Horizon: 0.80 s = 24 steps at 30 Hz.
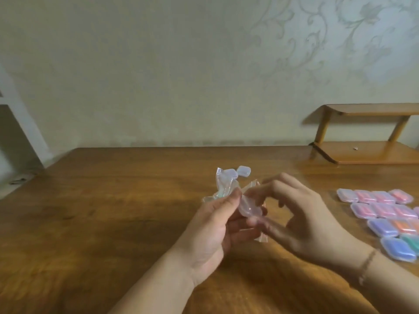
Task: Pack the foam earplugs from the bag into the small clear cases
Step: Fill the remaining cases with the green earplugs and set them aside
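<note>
My left hand (217,225) grips a crumpled clear plastic bag (223,184) above the middle of the wooden table (113,200). A small clear case (247,207) sits between both hands, and the fingertips of my right hand (301,214) pinch at it; that hand is motion-blurred. Two empty clear cases (238,172) lie on the table just behind the bag. I cannot make out any loose earplugs inside the bag.
Several closed cases (383,214) filled with pink, orange, purple and green earplugs lie in rows at the right edge. A low wooden two-tier shelf (371,152) stands at the back right against the patterned wall.
</note>
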### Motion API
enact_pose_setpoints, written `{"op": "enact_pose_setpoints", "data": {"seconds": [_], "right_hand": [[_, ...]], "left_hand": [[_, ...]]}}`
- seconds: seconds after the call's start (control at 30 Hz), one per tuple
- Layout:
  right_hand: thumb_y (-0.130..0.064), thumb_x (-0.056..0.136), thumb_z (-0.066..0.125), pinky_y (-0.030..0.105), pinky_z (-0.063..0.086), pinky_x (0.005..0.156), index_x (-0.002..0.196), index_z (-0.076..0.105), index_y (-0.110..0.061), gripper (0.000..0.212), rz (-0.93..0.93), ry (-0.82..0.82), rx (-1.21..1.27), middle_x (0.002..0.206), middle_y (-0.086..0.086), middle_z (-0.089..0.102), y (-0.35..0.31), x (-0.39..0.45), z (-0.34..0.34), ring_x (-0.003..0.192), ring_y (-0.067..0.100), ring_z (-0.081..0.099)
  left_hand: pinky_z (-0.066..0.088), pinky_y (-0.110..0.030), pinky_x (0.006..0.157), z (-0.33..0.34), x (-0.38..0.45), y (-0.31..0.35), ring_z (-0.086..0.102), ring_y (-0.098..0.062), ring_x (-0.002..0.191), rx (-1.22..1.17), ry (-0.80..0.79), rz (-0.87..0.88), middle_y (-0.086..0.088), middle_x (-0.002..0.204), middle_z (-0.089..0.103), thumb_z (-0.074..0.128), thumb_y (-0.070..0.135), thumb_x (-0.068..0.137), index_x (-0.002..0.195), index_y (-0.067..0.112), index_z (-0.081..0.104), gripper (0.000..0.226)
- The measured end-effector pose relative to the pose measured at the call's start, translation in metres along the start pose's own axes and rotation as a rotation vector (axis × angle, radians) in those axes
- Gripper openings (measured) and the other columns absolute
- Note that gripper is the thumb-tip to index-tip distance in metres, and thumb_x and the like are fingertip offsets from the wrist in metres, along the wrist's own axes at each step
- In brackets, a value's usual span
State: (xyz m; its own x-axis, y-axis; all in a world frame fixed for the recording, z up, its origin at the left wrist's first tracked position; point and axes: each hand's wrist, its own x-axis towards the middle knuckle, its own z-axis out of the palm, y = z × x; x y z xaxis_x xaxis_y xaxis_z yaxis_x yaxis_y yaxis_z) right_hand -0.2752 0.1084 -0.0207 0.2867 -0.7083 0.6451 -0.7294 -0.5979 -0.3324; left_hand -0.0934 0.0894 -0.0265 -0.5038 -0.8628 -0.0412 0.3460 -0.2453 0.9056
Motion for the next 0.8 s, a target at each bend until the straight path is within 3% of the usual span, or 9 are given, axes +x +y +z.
{"op": "enact_pose_setpoints", "data": {"seconds": [0.07,0.2,0.37,0.63,0.8], "right_hand": [[-0.039,0.08,0.068,0.011,0.043,0.071,0.105,0.065,-0.022,0.029,-0.003,0.017,0.004,0.099,-0.021,0.059,-0.001,-0.007,0.008,0.091,-0.002,0.055],[-0.027,0.084,0.069,0.012,0.043,0.069,0.084,0.061,-0.018,0.012,-0.035,0.113,-0.05,0.114,-0.02,0.066,0.004,-0.013,0.017,0.091,0.0,0.059],[-0.028,0.083,0.067,0.011,0.047,0.059,0.078,0.063,-0.016,0.013,-0.049,0.164,-0.077,0.107,-0.02,0.069,0.002,-0.015,0.018,0.071,-0.002,0.064],[-0.031,0.082,0.063,0.027,0.051,0.045,0.071,0.067,-0.023,0.015,-0.045,0.244,-0.219,0.09,-0.018,0.074,-0.002,-0.014,0.02,0.061,0.004,0.067],[-0.044,0.086,0.056,0.028,0.051,0.046,0.079,0.068,-0.027,0.022,0.099,0.225,-0.154,0.074,-0.017,0.07,-0.006,-0.009,0.019,0.057,0.0,0.063]], "left_hand": [[0.061,-0.035,0.081,0.002,-0.001,-0.003,0.072,-0.022,0.084,-0.166,-0.024,-0.033,-0.021,0.1,0.071,0.058,0.031,0.091,0.11,0.001,0.072,0.038],[0.059,-0.035,0.087,-0.001,0.001,-0.007,0.069,-0.034,0.106,-0.315,0.015,-0.042,-0.027,0.117,0.068,0.058,0.023,0.09,0.113,-0.002,0.071,0.036],[0.06,-0.031,0.082,0.001,0.004,-0.011,0.07,-0.032,0.104,-0.272,0.015,-0.016,-0.027,0.118,0.068,0.056,0.022,0.09,0.113,-0.005,0.069,0.038],[0.061,-0.028,0.07,-0.001,0.005,-0.018,0.074,-0.027,0.091,-0.221,0.001,-0.001,-0.023,0.109,0.072,0.057,0.019,0.087,0.101,0.0,0.076,0.03],[0.06,-0.03,0.076,-0.008,0.009,-0.018,0.072,-0.026,0.097,-0.107,0.015,0.017,-0.023,0.112,0.071,0.058,0.019,0.087,0.105,0.005,0.075,0.029]]}}
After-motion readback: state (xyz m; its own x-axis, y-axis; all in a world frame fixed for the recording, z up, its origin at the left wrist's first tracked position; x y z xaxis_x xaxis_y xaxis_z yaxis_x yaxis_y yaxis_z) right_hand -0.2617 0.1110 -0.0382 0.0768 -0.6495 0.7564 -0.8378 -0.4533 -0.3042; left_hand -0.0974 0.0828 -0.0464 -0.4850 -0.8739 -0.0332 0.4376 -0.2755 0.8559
